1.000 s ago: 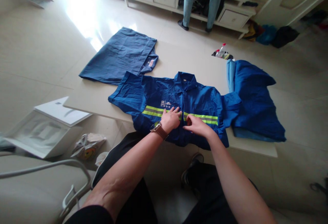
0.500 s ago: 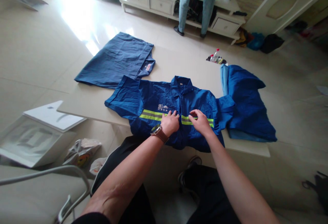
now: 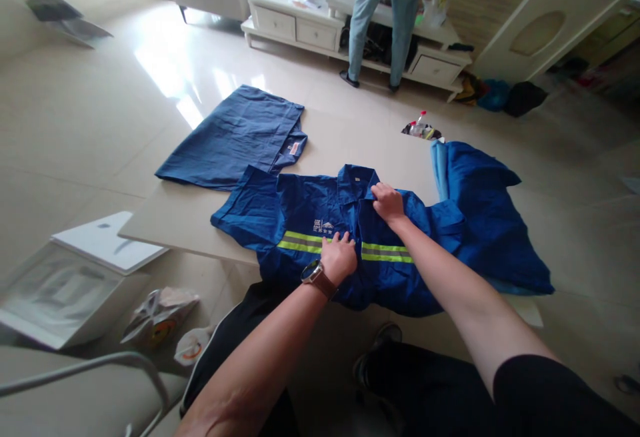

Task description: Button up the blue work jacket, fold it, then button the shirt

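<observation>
A bright blue work shirt (image 3: 300, 213) with a yellow and grey reflective stripe lies front up on a low beige table (image 3: 180, 213). My left hand (image 3: 340, 257), with a brown watch on the wrist, presses on the stripe at the shirt's middle, fingers curled on the cloth. My right hand (image 3: 387, 201) reaches up near the collar and pinches the front placket there. A folded darker blue garment (image 3: 235, 133) lies at the table's far left. A heap of blue clothes (image 3: 487, 210) sits at the right, touching the shirt's sleeve.
Another person in light jeans (image 3: 380, 17) stands at a white cabinet (image 3: 300, 23) at the back. A small bottle and wrapper (image 3: 421, 129) lie at the table's far edge. A white open box (image 3: 65, 283) and bags (image 3: 160, 313) sit on the floor left.
My right hand has moved from the reflective stripe up the placket to just below the collar. My left hand stayed on the stripe. The camera tilted up a little.
</observation>
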Demonstrator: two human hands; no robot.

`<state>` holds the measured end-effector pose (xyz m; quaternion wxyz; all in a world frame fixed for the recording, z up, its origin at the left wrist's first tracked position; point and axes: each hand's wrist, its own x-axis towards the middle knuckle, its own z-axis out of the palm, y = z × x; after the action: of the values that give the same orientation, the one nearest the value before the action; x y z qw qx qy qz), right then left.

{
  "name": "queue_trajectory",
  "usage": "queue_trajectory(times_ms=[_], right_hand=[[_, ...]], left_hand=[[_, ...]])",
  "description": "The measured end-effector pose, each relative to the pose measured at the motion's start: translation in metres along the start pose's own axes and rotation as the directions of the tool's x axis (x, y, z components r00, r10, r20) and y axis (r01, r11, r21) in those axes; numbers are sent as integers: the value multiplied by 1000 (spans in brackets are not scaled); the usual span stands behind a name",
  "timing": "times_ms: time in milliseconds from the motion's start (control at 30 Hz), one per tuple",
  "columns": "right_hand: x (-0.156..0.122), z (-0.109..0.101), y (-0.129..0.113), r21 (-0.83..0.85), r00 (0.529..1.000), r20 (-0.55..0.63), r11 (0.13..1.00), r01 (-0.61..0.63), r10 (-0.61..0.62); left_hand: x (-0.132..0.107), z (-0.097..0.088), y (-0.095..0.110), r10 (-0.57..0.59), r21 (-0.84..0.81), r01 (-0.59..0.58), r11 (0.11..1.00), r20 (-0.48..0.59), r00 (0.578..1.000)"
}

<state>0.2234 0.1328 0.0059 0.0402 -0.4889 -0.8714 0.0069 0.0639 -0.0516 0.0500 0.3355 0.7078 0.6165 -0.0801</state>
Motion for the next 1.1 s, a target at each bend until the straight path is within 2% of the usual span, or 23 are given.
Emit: queue_trajectory(times_ms=[100, 200, 300, 367, 433, 567, 667, 833, 900, 933, 967, 1033, 1100], right_hand=[[-20, 8, 8, 6, 996, 59, 997, 72, -72], [-28, 11, 16, 170, 979, 83, 970, 173, -189], [-21, 7, 22, 304, 994, 6, 947, 100, -106], [-11, 1, 23, 315, 996, 5, 946, 82, -89], [4, -3, 22, 298, 982, 89, 945, 135, -168], [38, -9, 17, 264, 892, 350, 944, 199, -286], [63, -14, 18, 234, 873, 398, 951, 202, -283], [119, -43, 28, 120, 953, 272, 987, 104, -133], [146, -59, 31, 62, 989, 151, 998, -13, 3], [159, -65, 32, 41, 992, 55, 992, -119, 116], [170, -70, 32, 34, 984, 0, 983, -180, 180], [182, -75, 30, 42, 969, -44, 970, -241, 243], [177, -73, 26, 69, 983, -20, 981, -182, 184]], left_hand=[[-1, 0, 0, -8, -7, 8, 1000, -6, 1000], [-2, -1, 3, -17, -8, 17, 1000, -5, 1000], [-3, -3, 6, -22, -8, 22, 1000, 11, 1000], [-3, -3, 8, -28, -5, 28, 1000, 8, 1000], [-4, -2, 9, -38, 1, 38, 999, -2, 999], [-5, -1, 10, -47, 7, 47, 999, -14, 999], [-7, -4, 8, -58, 17, 59, 998, -39, 998], [-11, -13, 2, -61, 18, 66, 998, -176, 982], [-12, -14, 1, -75, 17, 82, 996, -260, 963], [-12, -14, 1, -84, 16, 93, 996, -293, 952], [-12, -14, 0, -95, 14, 104, 994, -316, 944], [-11, -13, -1, -114, 8, 122, 992, -310, 944], [-11, -11, -3, -138, -4, 142, 990, -246, 959]])
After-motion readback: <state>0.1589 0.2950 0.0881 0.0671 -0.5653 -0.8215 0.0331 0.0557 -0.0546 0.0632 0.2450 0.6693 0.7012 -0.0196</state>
